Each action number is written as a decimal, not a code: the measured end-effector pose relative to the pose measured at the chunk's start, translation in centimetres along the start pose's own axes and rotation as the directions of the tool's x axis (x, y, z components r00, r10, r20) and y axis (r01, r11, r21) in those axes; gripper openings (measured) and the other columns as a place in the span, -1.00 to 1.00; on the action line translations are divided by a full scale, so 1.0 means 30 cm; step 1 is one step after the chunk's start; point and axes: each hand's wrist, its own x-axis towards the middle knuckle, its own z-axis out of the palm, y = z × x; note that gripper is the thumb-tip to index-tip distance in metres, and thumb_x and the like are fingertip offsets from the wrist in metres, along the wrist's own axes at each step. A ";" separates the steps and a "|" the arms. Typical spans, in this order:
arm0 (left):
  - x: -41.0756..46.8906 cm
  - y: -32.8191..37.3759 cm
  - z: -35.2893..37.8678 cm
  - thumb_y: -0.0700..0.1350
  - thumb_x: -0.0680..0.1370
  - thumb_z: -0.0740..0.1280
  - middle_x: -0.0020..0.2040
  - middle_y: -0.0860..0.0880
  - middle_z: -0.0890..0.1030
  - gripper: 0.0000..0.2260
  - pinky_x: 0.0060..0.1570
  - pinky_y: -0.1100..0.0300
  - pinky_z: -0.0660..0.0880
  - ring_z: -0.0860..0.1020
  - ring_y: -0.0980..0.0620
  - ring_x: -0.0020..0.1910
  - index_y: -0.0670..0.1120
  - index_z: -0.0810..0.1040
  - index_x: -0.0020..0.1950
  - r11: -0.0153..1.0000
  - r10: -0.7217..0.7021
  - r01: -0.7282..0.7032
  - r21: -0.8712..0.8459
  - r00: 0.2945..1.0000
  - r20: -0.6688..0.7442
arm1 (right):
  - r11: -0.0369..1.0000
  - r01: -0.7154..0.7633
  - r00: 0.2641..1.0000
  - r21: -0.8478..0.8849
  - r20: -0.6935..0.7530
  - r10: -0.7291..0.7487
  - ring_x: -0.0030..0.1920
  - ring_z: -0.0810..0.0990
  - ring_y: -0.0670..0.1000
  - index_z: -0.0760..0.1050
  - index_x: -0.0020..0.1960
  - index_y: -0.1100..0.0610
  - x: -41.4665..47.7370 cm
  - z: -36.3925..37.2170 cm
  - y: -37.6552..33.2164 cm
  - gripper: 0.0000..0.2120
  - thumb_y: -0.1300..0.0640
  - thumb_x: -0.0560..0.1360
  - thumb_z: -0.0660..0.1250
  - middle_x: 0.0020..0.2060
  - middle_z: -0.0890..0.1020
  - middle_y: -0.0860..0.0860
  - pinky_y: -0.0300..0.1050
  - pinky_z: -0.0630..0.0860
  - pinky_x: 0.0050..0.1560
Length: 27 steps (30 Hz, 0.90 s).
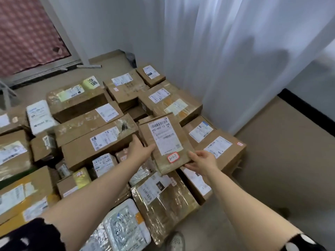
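I hold a flat brown cardboard parcel point(164, 142) above a heap of parcels on the floor. It carries a white shipping label and a small red-edged sticker marked 3-1-7 near its lower edge. My left hand point(140, 149) grips its left side, thumb on top and fingers underneath. My right hand point(203, 161) grips its lower right corner, thumb on the top face. Both forearms reach in from the bottom of the view.
Several taped cardboard boxes point(94, 140) and plastic mailers point(125, 227) cover the floor from left to centre. White curtains point(235, 51) hang on the right. Bare beige floor point(272, 169) lies to the right of the heap. A foot in a shoe point(176, 241) stands by the parcels.
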 end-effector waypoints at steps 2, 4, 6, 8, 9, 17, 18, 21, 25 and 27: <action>0.010 0.030 0.039 -0.05 0.50 0.41 0.30 -0.05 0.51 -0.49 0.21 0.04 0.46 0.51 -0.07 0.22 -0.11 0.35 0.41 1.000 0.000 0.001 -0.002 0.998 0.063 | 0.999 -0.003 1.000 0.049 -0.002 0.003 -0.27 0.67 0.10 0.44 -0.01 0.29 0.039 0.023 -0.047 -0.86 0.23 0.54 0.34 -0.22 0.62 0.19 -0.13 0.65 -0.30; 0.027 0.050 0.067 -0.05 0.51 0.40 0.25 -0.02 0.54 -0.55 0.15 0.10 0.47 0.52 -0.03 0.17 -0.09 0.41 0.36 1.000 0.001 -0.001 -0.003 0.996 0.085 | 0.998 -0.011 1.000 0.054 -0.019 0.012 -0.26 0.67 0.12 0.44 -0.02 0.30 0.086 0.048 -0.085 -0.85 0.21 0.53 0.35 -0.23 0.62 0.20 -0.12 0.65 -0.28; 0.055 0.062 0.075 -0.03 0.52 0.39 0.24 -0.03 0.55 -0.58 0.10 0.12 0.48 0.52 -0.03 0.15 -0.08 0.45 0.35 1.000 0.007 -0.007 -0.005 0.998 0.064 | 0.998 -0.026 0.999 0.059 -0.030 0.028 -0.27 0.67 0.12 0.44 0.01 0.30 0.129 0.075 -0.114 -0.83 0.19 0.54 0.35 -0.23 0.62 0.21 -0.17 0.64 -0.33; 0.095 0.071 0.073 -0.01 0.52 0.38 0.24 -0.05 0.55 -0.61 0.11 0.10 0.48 0.53 -0.05 0.14 -0.07 0.48 0.32 1.000 0.002 -0.001 -0.010 1.000 0.024 | 0.999 -0.028 0.999 0.031 -0.039 0.029 -0.25 0.69 0.13 0.45 0.02 0.27 0.174 0.102 -0.138 -0.82 0.16 0.54 0.34 -0.21 0.64 0.21 -0.15 0.65 -0.28; 0.116 0.080 0.068 0.00 0.52 0.37 0.26 -0.07 0.54 -0.63 0.13 0.08 0.49 0.54 -0.06 0.13 -0.04 0.49 0.30 1.000 -0.010 0.010 -0.015 1.000 0.007 | 1.000 -0.021 0.999 0.003 -0.048 0.021 -0.23 0.70 0.13 0.46 0.02 0.25 0.201 0.116 -0.149 -0.82 0.14 0.55 0.34 -0.21 0.65 0.20 -0.11 0.66 -0.20; 0.310 0.141 0.039 -0.14 0.57 0.30 0.23 -0.03 0.58 -0.70 0.15 0.04 0.50 0.54 -0.04 0.13 -0.06 0.50 0.31 0.989 0.058 -0.070 -0.133 0.994 -0.087 | 0.982 0.109 0.990 -0.157 -0.068 -0.120 -0.14 0.67 0.09 0.52 -0.04 0.12 0.392 0.234 -0.309 -0.91 0.11 0.57 0.29 -0.16 0.62 0.06 0.02 0.63 -0.01; 0.333 0.147 0.035 -0.15 0.58 0.29 0.24 -0.02 0.57 -0.69 0.12 0.07 0.50 0.54 -0.03 0.12 -0.06 0.49 0.32 0.985 0.066 -0.082 -0.152 0.992 -0.112 | 0.972 0.131 0.987 -0.196 -0.068 -0.147 -0.13 0.66 0.11 0.52 -0.11 0.10 0.414 0.252 -0.330 -0.89 0.12 0.58 0.28 -0.21 0.61 0.04 0.04 0.62 0.01; 0.418 0.164 0.018 -0.18 0.60 0.25 0.25 -0.01 0.55 -0.68 0.01 0.19 0.43 0.50 0.03 0.08 -0.08 0.46 0.36 0.978 0.056 -0.089 -0.191 0.984 -0.168 | 0.920 0.182 0.978 -0.348 -0.033 -0.206 -0.10 0.65 0.15 0.52 -0.25 0.12 0.513 0.321 -0.381 -0.76 0.10 0.58 0.26 -0.22 0.64 0.12 0.12 0.57 0.09; 0.546 0.161 -0.001 -0.13 0.60 0.26 0.31 -0.01 0.51 -0.62 0.05 0.18 0.43 0.49 -0.01 0.17 -0.05 0.41 0.43 0.981 -0.011 -0.043 -0.191 0.961 -0.276 | 0.881 0.244 0.969 -0.405 0.062 -0.239 -0.05 0.63 0.09 0.62 -0.04 0.14 0.646 0.416 -0.409 -0.81 0.13 0.57 0.24 -0.09 0.67 0.10 0.04 0.56 0.10; 0.624 0.162 -0.002 -0.16 0.60 0.26 0.30 -0.01 0.52 -0.63 0.00 0.19 0.41 0.47 0.04 0.10 -0.05 0.41 0.42 0.980 -0.024 -0.042 -0.196 0.946 -0.324 | 0.871 0.268 0.963 -0.411 0.109 -0.245 -0.03 0.63 0.09 0.62 -0.04 0.08 0.735 0.468 -0.422 -0.84 0.16 0.56 0.24 -0.12 0.66 0.05 0.06 0.55 0.12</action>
